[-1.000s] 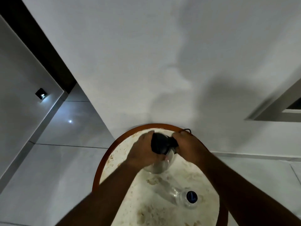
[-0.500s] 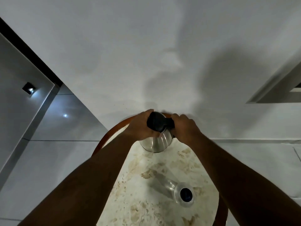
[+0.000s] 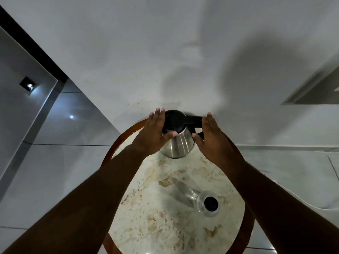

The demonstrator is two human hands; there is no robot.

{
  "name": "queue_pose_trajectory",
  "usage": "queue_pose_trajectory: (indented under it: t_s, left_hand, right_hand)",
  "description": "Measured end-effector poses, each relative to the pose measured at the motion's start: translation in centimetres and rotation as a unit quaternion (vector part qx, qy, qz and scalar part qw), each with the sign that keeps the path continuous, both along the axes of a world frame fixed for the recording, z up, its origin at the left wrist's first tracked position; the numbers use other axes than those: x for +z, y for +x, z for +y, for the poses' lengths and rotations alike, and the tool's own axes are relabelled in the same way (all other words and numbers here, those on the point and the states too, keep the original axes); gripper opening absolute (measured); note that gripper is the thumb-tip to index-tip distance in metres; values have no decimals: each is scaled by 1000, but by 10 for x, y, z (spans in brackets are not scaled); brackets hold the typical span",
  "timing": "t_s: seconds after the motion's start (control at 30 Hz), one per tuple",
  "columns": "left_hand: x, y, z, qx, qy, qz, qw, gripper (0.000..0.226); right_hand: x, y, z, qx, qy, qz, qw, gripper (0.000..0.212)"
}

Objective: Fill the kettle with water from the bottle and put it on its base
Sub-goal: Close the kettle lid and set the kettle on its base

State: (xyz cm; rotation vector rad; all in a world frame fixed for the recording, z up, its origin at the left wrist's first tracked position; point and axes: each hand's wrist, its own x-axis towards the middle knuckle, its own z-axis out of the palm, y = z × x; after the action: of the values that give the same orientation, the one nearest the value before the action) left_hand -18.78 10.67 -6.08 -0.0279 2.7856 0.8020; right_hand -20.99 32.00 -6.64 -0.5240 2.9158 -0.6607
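A steel kettle (image 3: 178, 145) with a black lid and black handle stands upright at the far edge of a round marble table (image 3: 165, 222). Its base is hidden beneath it. My left hand (image 3: 153, 134) is spread flat beside the kettle's left side, thumb near the lid's rim. On the handle side my right hand (image 3: 211, 138) is also spread, fingers straight. Neither hand grips anything. A clear plastic bottle (image 3: 203, 201) with a dark blue cap stands on the table's near right part.
The table has a reddish wooden rim (image 3: 117, 143) and stands against a white wall (image 3: 165, 52). Grey floor tiles (image 3: 64, 162) lie to the left and right. A small wall light (image 3: 28, 85) glows at far left.
Both hands have let go of the kettle and spread their fingers. The kettle now stands by itself at the table's far edge.
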Motion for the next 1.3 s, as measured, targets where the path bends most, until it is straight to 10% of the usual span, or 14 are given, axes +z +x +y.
queue_pose_trajectory:
  t_s: [1.3]
  left_hand:
    - [-10,26,-24,-74,-147,-28,986,102]
  right_hand:
    - [11,14,-11,55,117,-12,991,102]
